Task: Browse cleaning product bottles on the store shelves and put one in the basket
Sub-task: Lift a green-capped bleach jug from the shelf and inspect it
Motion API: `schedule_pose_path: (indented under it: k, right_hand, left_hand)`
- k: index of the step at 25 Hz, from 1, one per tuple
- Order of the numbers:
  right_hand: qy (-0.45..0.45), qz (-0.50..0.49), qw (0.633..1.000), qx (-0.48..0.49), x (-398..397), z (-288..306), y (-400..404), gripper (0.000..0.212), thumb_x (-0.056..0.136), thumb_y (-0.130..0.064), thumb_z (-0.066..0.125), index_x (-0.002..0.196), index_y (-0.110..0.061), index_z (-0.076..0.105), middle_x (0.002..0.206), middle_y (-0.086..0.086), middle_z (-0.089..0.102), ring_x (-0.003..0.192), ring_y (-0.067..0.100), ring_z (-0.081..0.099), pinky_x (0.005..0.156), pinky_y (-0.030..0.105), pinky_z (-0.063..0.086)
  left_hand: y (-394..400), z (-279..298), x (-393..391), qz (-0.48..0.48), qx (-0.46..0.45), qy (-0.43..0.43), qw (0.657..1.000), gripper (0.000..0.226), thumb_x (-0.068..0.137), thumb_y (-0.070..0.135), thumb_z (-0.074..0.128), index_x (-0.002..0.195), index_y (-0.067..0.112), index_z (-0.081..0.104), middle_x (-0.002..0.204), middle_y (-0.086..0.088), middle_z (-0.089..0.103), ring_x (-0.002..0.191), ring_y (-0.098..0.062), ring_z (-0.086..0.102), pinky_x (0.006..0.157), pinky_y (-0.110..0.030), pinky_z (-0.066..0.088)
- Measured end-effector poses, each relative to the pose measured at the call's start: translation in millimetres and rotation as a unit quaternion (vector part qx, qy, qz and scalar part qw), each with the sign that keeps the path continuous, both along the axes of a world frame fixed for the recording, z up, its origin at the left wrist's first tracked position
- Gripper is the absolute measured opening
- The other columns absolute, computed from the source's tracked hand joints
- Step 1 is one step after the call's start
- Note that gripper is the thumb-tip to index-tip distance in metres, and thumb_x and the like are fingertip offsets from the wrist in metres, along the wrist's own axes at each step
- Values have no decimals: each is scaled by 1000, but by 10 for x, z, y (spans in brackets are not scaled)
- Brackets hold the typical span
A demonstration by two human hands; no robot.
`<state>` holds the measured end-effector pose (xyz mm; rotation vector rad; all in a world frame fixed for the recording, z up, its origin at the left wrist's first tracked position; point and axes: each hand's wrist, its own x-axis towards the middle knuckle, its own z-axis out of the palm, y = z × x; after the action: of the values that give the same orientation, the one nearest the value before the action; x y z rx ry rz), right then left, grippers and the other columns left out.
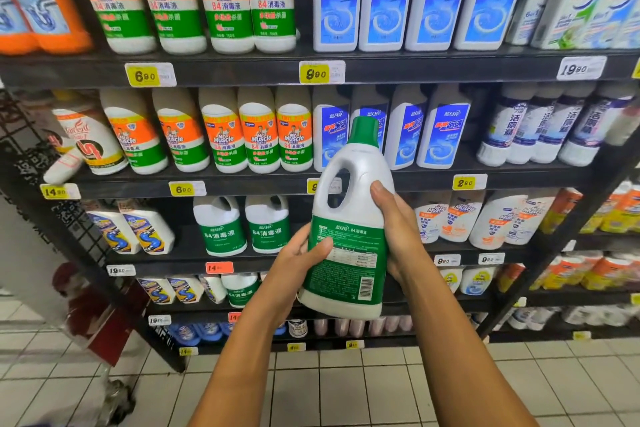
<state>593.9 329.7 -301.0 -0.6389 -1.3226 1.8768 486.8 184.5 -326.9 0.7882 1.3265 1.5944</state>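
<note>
Hands, left hand (300, 255) and right hand (398, 229), hold green-capped bottle (346, 218).

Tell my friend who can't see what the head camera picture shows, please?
Two hands hold up a white jug with a green cap and green label in front of store shelves: the left hand grips its lower side, the right hand its other side. The shelves are packed with cleaning bottles and yellow price tags.
</note>
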Motion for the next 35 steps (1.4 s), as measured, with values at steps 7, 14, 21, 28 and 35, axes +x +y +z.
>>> schedule_pose_path:
  k: [7,14,21,28,35]
  right_hand:
    - [-79,-144,984,73,-195,225,-144,50,64,-49,86,102,-32,59,102,-6,69,90,13,70,79,37,59]
    - [-130,-3,983,126,-87,422,88,38,92,-61,55,109,-28,60,96,-7,72,83,-1,70,58,18,55]
    - [-68,114,991,-1,-232,308,202,48,89,-56,60,125,-24,65,123,0,72,117,19,66,90,35,56]
    - [-20,129,989,-64,-287,260,-31,76,68,-46,83,120,5,62,117,26,69,102,36,70,89,49,57]
    - [-27,49,996,69,-290,414,-236,49,59,-23,90,96,-9,61,84,9,69,73,22,67,64,31,57]
  left_hand:
    - [271,-29,390,119,-83,318,937,125,46,45,84,149,16,19,147,-12,40,135,-28,43,105,-47,44]
    - [221,-69,51,24,45,149,987,89,55,13,89,129,38,45,113,8,69,103,-11,68,79,-24,55]
    - [31,-252,-179,-126,77,-64,987,80,53,4,78,128,17,53,112,-7,73,104,-25,70,83,-34,56]
    - [-130,-393,-191,-138,64,-241,959,77,25,13,93,100,8,78,97,-17,76,88,-33,73,73,-44,60]
    - [-158,-408,-269,-34,44,-53,997,61,69,33,87,125,34,62,127,-5,67,118,-24,64,89,-32,55]
